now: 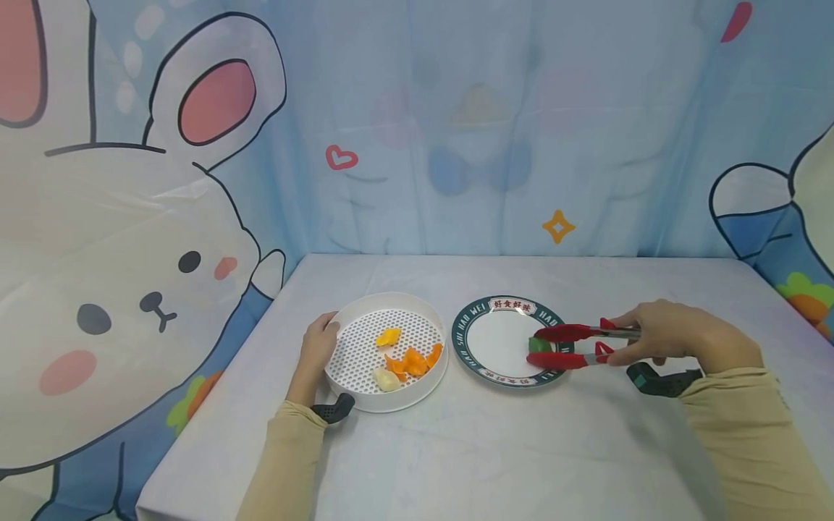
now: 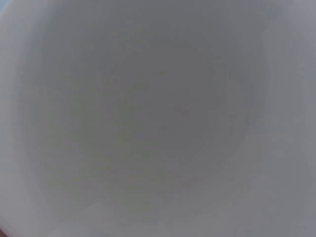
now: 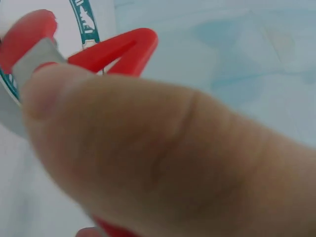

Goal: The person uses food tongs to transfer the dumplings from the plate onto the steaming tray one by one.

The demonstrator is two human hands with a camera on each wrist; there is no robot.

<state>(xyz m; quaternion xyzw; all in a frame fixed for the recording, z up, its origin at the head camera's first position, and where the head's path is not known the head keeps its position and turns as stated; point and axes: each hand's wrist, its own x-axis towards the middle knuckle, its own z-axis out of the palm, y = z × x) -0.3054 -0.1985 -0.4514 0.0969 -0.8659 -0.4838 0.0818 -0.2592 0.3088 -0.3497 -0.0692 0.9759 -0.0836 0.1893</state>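
Note:
On the left, my left hand (image 1: 318,346) grips the side of a round white steamer basket (image 1: 391,403) with a perforated bottom. In it lie a yellow piece (image 1: 388,336), several orange pieces (image 1: 415,362) and a pale yellowish piece (image 1: 386,380). My right hand (image 1: 680,334) holds a pair of red-tipped metal tongs (image 1: 564,333) over the right part of a white plate (image 1: 495,344) with a green lettered rim. Between the tong tips is a green piece (image 1: 538,345). In the right wrist view, the thumb (image 3: 148,143) presses the tongs' arm. A blurred grey surface fills the left wrist view.
Basket and plate stand side by side on a table with a white cloth (image 1: 508,456). Behind the table hangs a blue curtain (image 1: 482,130) with cartoon prints. Black camera mounts (image 1: 663,380) sit at both wrists.

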